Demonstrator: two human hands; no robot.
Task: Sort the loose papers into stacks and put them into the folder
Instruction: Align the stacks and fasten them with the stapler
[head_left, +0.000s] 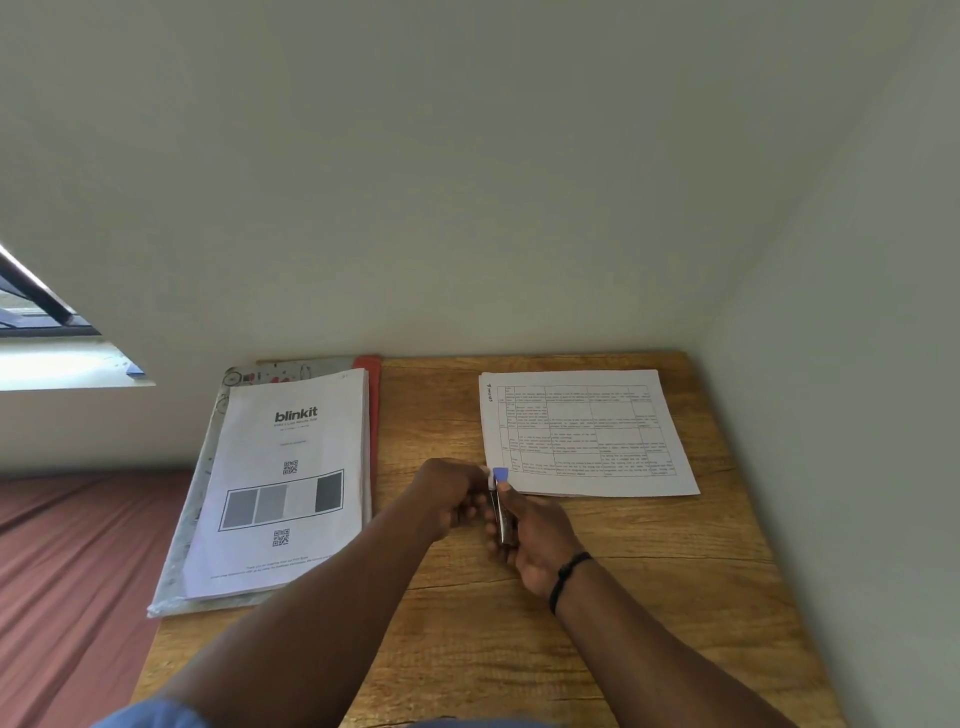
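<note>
The stack of table-printed papers lies flat on the wooden desk at about one o'clock from your hands, its long axis running left to right along the far edge. Its near-left corner sits just beside your right hand, almost touching the fingertips, so that hand is the nearer one for it. Your right hand is curled round a slim dark object with a blue tip, which looks like a stapler or a clip, though you cannot tell which; its long axis points away from you toward twelve o'clock, blue end aimed at that paper corner. Your left hand is curled in against the same object from nine o'clock, fingers pinching near its top.

At ten o'clock the second stack, topped by the blinkit sheet, rests on the patterned folder, long axis running near to far, well apart from both hands. A red cover shows beneath it.

Judging by this, the next move is a short push forward onto the corner.
</note>
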